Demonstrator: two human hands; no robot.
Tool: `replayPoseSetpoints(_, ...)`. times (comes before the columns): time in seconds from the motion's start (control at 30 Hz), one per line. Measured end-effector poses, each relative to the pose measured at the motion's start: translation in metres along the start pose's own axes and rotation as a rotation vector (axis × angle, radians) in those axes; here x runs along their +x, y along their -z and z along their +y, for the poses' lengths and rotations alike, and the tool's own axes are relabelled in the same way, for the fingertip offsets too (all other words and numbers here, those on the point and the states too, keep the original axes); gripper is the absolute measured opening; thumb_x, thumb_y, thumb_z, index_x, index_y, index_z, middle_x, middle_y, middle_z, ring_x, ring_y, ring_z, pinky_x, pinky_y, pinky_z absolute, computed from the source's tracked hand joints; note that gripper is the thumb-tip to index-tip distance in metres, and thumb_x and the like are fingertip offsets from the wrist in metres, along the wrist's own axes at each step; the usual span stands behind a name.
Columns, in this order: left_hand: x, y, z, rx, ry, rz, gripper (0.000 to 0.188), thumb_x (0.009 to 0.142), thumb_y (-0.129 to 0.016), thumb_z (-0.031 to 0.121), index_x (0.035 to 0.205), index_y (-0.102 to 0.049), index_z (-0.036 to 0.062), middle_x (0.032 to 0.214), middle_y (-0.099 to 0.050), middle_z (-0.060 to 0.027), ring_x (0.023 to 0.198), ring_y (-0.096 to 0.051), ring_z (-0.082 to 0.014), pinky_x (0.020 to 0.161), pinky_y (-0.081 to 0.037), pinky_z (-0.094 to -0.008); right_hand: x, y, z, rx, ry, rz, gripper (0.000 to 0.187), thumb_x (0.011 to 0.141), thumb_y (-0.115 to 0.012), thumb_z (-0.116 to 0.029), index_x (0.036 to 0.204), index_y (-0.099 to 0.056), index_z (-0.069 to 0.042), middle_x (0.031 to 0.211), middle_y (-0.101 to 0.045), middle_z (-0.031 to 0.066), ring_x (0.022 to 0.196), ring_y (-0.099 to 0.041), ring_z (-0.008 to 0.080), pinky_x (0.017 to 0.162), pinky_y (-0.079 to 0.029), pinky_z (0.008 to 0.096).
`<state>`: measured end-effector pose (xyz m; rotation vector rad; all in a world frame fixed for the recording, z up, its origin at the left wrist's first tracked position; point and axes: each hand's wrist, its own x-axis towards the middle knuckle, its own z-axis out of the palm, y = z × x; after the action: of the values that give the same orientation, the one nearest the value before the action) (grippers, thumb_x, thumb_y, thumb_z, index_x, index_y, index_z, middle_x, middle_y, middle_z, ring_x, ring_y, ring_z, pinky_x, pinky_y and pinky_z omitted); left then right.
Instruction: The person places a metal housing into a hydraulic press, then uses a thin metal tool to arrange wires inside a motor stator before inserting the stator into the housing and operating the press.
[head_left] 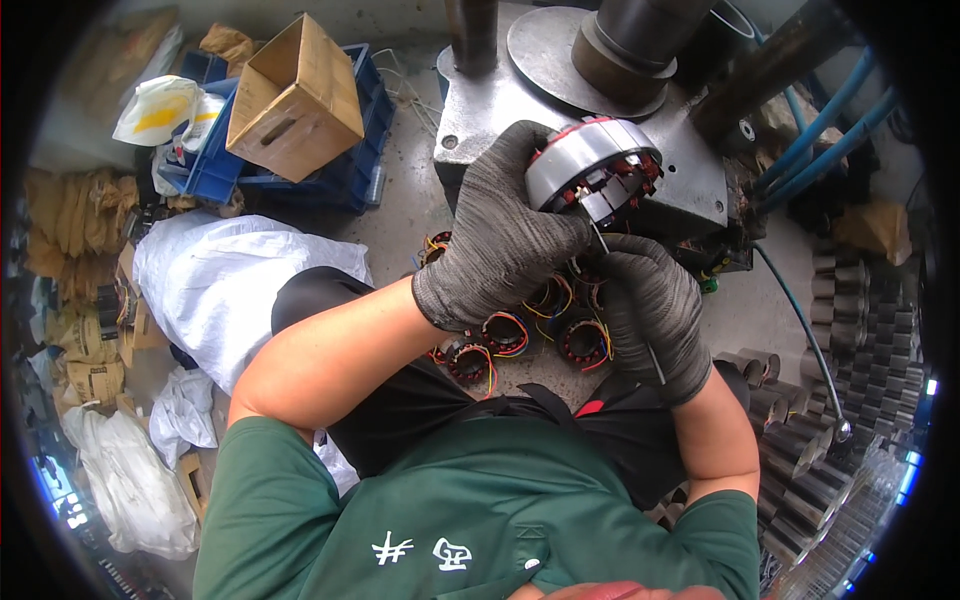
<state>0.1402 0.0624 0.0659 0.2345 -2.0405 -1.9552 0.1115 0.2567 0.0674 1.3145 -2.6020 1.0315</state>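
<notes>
My left hand (500,220), in a grey knit glove, is wrapped round a motor stator in a silvery metal ring (575,165). Red insulation and windings show along the stator's lower right side. Just below it, my gloved right hand (660,315) is closed on a thin metal rod (656,362). The rod's lower end sticks out beneath the palm, and its upper end points at the stator's underside; whether it touches cannot be told. Beneath both hands, several wound stators (503,333) with coloured leads lie on the floor, partly hidden by the gloves.
Right ahead stands a heavy metal press base (465,115) with a round plate (540,60). Blue hoses (825,130) run at the right, above stacked metal cylinders (800,450). A cardboard box (300,130) sits on blue crates (370,165) at the left, behind a white sack (240,290).
</notes>
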Motion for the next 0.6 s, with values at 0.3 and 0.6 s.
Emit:
replayPoseSetpoints(0.3,0.011,0.01,-0.006,-0.641,0.144,-0.096,0.056,0.078,-0.063,0.007,0.132,-0.058,-0.0048,0.113,-0.071,-0.0135,0.097,-0.072,-0.0204,0.087,-0.062,-0.0338,-0.009,0.007,0.026,0.241,0.258,0.148,0.022,0.085,-0.065,0.003,0.106,-0.066,-0.004,0.109,-0.071,0.0196,0.091,-0.073,0.0356,0.078,-0.061,0.0411)
replayPoseSetpoints(0.6,0.002,0.011,-0.004,-0.588,0.203,-0.075,0.059,0.074,-0.065,0.006,0.132,-0.059,-0.0048,0.11,-0.071,-0.0128,0.091,-0.072,-0.0195,0.081,-0.063,-0.033,-0.016,-0.003,0.038,0.409,0.082,0.115,0.022,0.084,-0.065,0.004,0.104,-0.065,-0.005,0.108,-0.072,0.0166,0.091,-0.073,0.0341,0.078,-0.061,0.0408)
